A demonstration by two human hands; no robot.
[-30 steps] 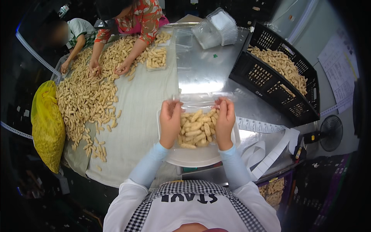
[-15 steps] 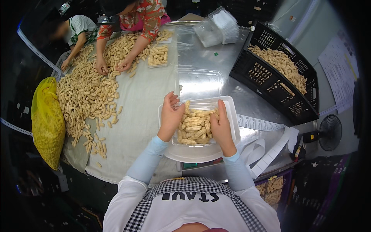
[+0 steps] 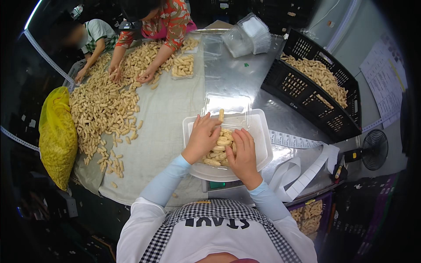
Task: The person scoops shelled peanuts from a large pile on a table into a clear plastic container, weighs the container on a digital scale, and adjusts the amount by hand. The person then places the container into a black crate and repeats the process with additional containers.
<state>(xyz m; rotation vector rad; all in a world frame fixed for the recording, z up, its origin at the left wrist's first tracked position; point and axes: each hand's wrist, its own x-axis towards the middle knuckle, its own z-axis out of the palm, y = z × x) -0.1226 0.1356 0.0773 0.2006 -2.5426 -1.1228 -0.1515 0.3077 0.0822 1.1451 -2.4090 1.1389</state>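
A clear plastic box of unshelled peanuts (image 3: 215,156) rests in a white tray (image 3: 262,131), its clear lid (image 3: 227,104) folded back on the far side. My left hand (image 3: 202,138) lies over the box's left side, fingers stretched out and apart. Just past its fingertips, one peanut (image 3: 221,115) sits near the lid's hinge; I cannot tell whether the fingers touch it. My right hand (image 3: 244,154) is open, with its fingers spread across the peanuts at the right. Both hands cover part of the box.
Loose peanuts (image 3: 101,109) heap at the left, where two co-workers' hands sort. A yellow mesh sack (image 3: 57,140) stands beside them. Black crate (image 3: 302,94) with peanuts, stacked clear boxes (image 3: 250,35), label strip (image 3: 302,177) and fan (image 3: 375,150) lie rightward. A green display (image 3: 217,184) shows under the tray.
My hands have moved from the box's two sides inward over the peanuts. A peanut now sits by the lid's hinge. The co-worker's hands have moved apart.
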